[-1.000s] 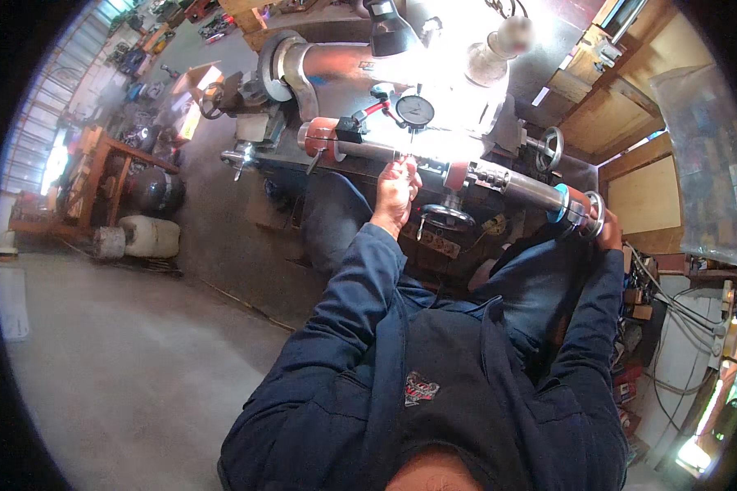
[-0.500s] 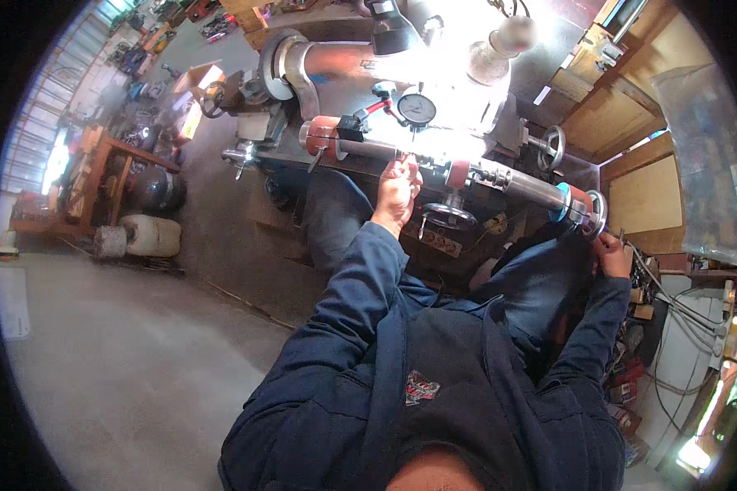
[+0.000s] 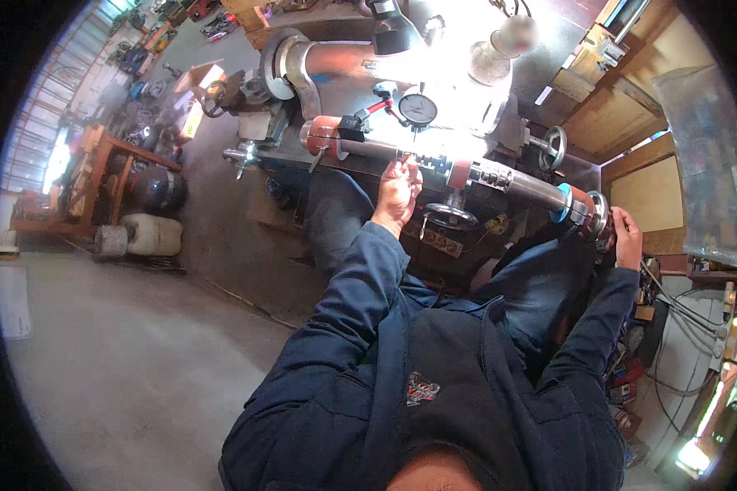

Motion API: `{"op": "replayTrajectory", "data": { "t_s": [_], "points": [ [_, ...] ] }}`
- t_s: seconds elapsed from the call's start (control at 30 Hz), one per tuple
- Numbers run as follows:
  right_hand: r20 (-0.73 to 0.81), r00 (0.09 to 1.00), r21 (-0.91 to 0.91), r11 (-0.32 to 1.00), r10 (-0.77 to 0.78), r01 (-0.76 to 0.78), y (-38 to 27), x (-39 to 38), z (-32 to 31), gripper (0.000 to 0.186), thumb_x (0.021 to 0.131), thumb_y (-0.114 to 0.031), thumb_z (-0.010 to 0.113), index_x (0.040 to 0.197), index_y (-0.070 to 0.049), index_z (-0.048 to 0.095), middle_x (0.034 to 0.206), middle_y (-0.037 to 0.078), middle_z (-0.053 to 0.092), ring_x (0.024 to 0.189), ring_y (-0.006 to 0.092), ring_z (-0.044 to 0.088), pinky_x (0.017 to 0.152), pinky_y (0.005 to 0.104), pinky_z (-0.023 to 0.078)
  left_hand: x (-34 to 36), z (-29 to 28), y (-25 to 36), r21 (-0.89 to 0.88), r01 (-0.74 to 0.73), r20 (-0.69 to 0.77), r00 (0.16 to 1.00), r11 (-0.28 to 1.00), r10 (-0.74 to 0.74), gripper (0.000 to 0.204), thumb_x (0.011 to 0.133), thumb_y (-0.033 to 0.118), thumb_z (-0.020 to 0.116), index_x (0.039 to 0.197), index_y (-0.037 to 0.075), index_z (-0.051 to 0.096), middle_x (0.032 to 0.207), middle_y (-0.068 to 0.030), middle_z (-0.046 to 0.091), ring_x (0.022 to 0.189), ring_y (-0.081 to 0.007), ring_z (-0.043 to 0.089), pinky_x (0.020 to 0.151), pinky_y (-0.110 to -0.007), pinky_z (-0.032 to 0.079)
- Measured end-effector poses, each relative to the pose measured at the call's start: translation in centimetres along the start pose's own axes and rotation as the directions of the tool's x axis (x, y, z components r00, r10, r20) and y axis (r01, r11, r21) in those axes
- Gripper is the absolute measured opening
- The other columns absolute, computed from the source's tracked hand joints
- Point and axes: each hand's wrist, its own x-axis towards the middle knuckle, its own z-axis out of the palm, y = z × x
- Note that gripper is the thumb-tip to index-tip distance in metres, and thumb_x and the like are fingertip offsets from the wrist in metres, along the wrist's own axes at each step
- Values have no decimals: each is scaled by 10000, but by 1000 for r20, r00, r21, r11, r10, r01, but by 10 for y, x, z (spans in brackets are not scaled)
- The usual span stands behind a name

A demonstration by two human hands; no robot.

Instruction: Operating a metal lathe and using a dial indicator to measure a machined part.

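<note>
Concrete floor (image 3: pixel 123 352) fills the lower left of the frame. Across the lower centre sits the person in a dark blue jacket (image 3: pixel 319 385), both sleeves reaching up toward the machine. At upper centre, partly washed out by glare, stands that machine (image 3: pixel 340 67), with a reddish-brown and grey metal body. A wooden frame with pale panels (image 3: pixel 640 196) takes up the upper right, and a clear plastic sheet (image 3: pixel 703 164) hangs at the right edge.

From upper centre to centre right runs the thing being handled, a steel shaft (image 3: pixel 532 188) carried in reddish-brown collars, slanting slightly down toward the right. At the left stand a dark rounded tank (image 3: pixel 157 188) and, just below it, a whitish canister (image 3: pixel 157 235) lying on its side.

The left hand (image 3: pixel 399 193), at the centre of the frame, has its fingers curled and bunched against the shaft's underside; whether they pinch a small part there cannot be told. The right hand (image 3: pixel 626 237), at centre right, has bent fingers at the rim of the end handwheel (image 3: pixel 600 214); whether they grip it or merely touch it is unclear. A second handwheel (image 3: pixel 449 216) sits below the shaft's middle. Above the left hand, a round dial gauge (image 3: pixel 418 109) is mounted on a jointed red-and-silver arm (image 3: pixel 377 107). Near the shaft's right end is a light blue ring (image 3: pixel 563 203).
</note>
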Motion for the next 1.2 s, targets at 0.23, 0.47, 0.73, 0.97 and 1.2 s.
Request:
{"op": "replayTrajectory", "data": {
  "t_s": [0.23,0.47,0.73,0.97,1.2],
  "points": [
    [115,993,-128,992,15,0,73,72,-2,254,928,-250,608,1015,-25,688,871,-26,645,704,69,534,623,230,444,2,-4,-2,-13,8,-8,1000,1000,-8,184,955,162,570,1138,141,569,811,59,523,625,-54,469,477,-192,363],
    [159,949,-587,799,273,-131,61,24,-9,192,902,-143,541,914,-30,695,634,82,615,486,200,581,450,322,452,0,5,0,0,2,-53,999,1000,-2,126,958,164,567,1079,133,587,793,59,528,624,-53,475,469,-197,358],
    [193,912,-208,924,361,-321,27,-22,-11,274,950,-293,565,770,-87,591,511,26,487,372,147,456,347,309,362,2,2,1,10,-2,-51,999,1000,2,124,952,171,581,1068,128,595,802,62,551,614,-47,479,474,-199,361],
    [219,920,-228,934,324,-275,24,-21,-26,272,936,-280,613,853,-21,624,572,13,501,461,145,504,456,280,439,-3,8,2,-8,-13,-86,996,1000,12,159,934,189,609,1076,121,589,898,34,580,774,-117,574,609,-246,450],
    [-389,850,-225,931,-355,286,-52,-29,9,509,879,7,551,1339,34,337,1129,98,535,1040,169,522,948,312,427,-9,34,3,80,-42,-43,998,996,46,329,856,226,708,1099,81,540,1006,-5,576,933,-158,583,947,-385,494]
  ]
}}
